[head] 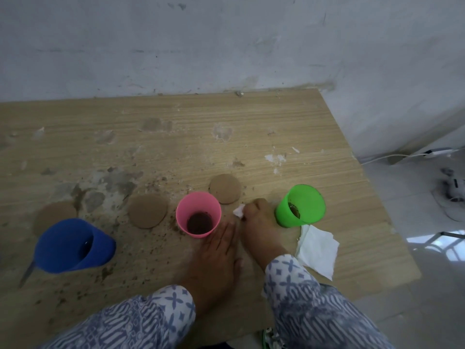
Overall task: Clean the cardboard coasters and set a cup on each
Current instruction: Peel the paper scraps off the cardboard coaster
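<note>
Three round brown cardboard coasters lie on the dirty wooden table: the left coaster (55, 216) behind the blue cup (73, 245), the middle coaster (148, 210), and the far coaster (225, 188). A pink cup (198, 214) with dark residue inside stands between the middle and far coasters. A green cup (300, 205) stands to the right. My right hand (259, 222) is closed on a small wad of white tissue (239, 211), pressed to the table just below the far coaster. My left hand (216, 258) lies flat on the table beside the pink cup, fingers extended.
A folded white napkin (317, 250) lies near the table's right edge, below the green cup. Brown crumbs and stains cover the table (251, 127). A wall bounds the back. White cables (392, 156) lie on the floor to the right.
</note>
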Demonstrator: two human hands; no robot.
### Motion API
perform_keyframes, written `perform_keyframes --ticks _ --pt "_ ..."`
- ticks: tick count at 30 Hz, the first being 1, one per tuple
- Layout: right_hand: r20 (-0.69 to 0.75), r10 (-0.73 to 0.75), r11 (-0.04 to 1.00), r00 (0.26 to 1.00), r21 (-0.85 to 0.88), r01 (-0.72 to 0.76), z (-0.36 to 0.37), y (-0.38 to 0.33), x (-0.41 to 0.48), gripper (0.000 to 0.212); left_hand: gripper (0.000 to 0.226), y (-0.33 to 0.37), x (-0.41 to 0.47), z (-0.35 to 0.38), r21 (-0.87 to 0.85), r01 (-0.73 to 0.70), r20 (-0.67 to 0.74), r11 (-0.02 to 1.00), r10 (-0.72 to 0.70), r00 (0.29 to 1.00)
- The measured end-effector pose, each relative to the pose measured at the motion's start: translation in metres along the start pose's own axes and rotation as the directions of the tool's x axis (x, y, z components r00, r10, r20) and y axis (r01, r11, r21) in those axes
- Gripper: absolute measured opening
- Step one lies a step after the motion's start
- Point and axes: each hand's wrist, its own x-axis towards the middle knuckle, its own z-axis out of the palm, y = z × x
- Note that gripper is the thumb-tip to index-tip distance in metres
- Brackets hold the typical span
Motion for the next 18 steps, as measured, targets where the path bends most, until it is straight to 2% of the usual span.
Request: perform_keyframes --ticks 2,4,6,9,12,15,18 --pt "-0.017 -0.007 0.998 1.000 0.070 0.009 0.005 -0.001 0.005 0.010 0.063 0.000 -0.001 0.000 -0.020 -0.010 -0.008 1.000 0.010 1.000" --pt "-0.132 -0.002 0.985 0.991 0.171 0.025 0.006 -0.002 -0.009 0.004 0.062 0.000 -0.002 -0.002 -0.031 -0.030 -0.036 0.999 0.029 0.999" --pt "-0.193 -0.018 0.972 0.981 0.225 0.062 0.006 0.001 -0.030 0.007 0.060 0.001 -0.003 -0.005 -0.006 -0.037 -0.050 0.999 0.036 0.998" --pt "-0.179 0.102 0.953 0.979 0.299 -0.045 0.008 0.002 -0.033 0.019 0.059 0.002 -0.002 -0.006 0.011 -0.034 -0.069 0.999 0.035 0.997" --pt "-0.172 0.150 0.953 0.974 0.289 -0.095 0.009 -0.005 -0.019 0.033 0.061 0.000 -0.002 -0.002 -0.001 -0.046 -0.071 0.999 0.046 0.996" --pt "-0.172 0.070 0.968 0.983 0.250 -0.025 0.009 -0.003 -0.022 0.025 0.063 0.001 -0.002 -0.004 -0.019 -0.039 -0.058 0.999 0.038 0.998" --pt "-0.159 0.107 0.968 0.981 0.242 -0.066 0.009 0.002 -0.023 0.027 0.063 0.001 -0.001 -0.004 -0.013 -0.037 -0.061 0.999 0.036 0.997"
